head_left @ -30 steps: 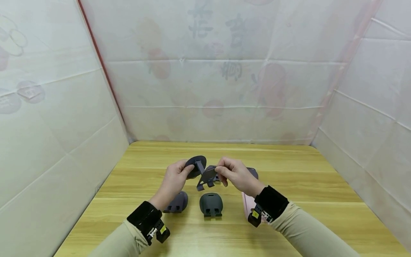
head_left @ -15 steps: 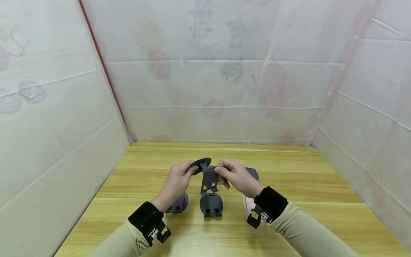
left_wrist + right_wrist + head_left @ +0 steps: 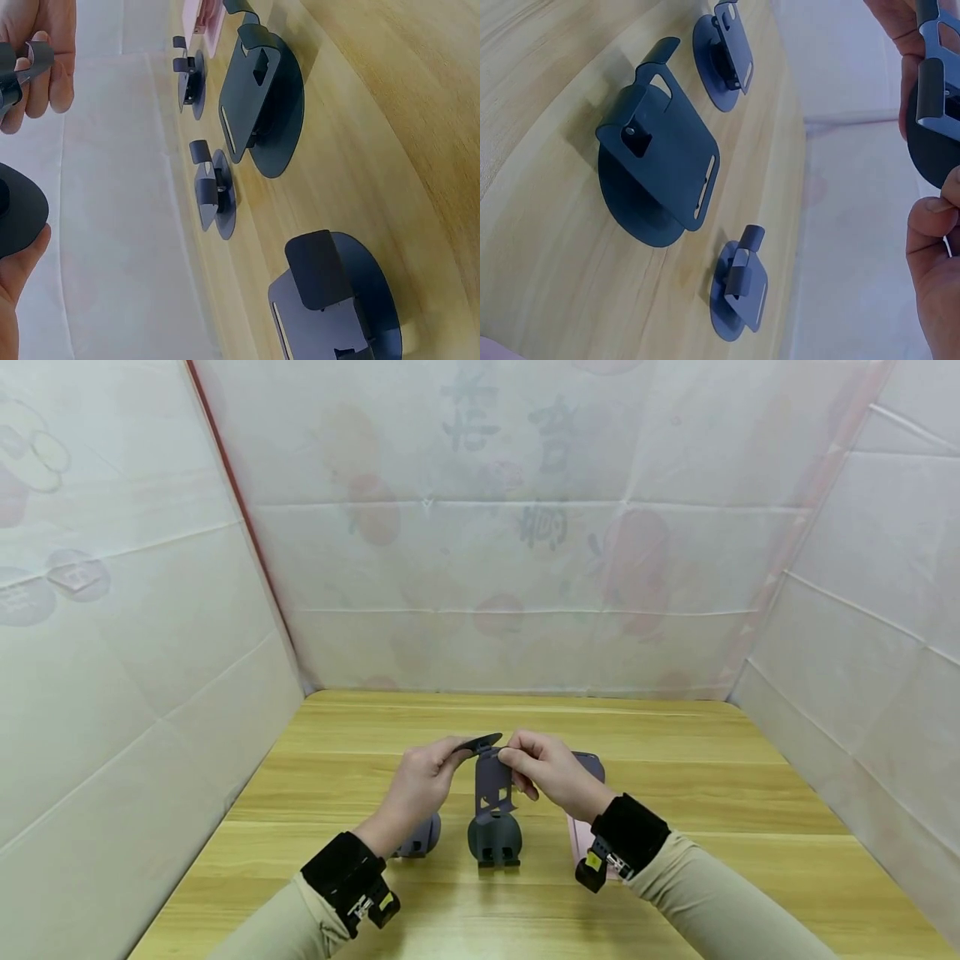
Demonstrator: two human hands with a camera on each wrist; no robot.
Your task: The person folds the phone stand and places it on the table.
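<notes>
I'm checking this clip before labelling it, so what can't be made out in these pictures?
- Left stand on the table: head view, mostly hidden behind the left hand.
- Pink item: head view, covered by the right hand and wrist strap; left wrist view, cut off by the top edge.
- Hinge joining disc and plate: hidden by the fingertips.

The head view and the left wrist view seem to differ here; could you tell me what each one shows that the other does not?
Only the head view shows both wrist straps, the sleeves, the pale sheeted walls and the whole wooden table, with the left hand and right hand holding a folding stand together above it.

Only the left wrist view shows that four stands lie on the table, including a large folded one, and a pink item at the far end.

Both show the held stand's round base and fingers of both hands.
</notes>
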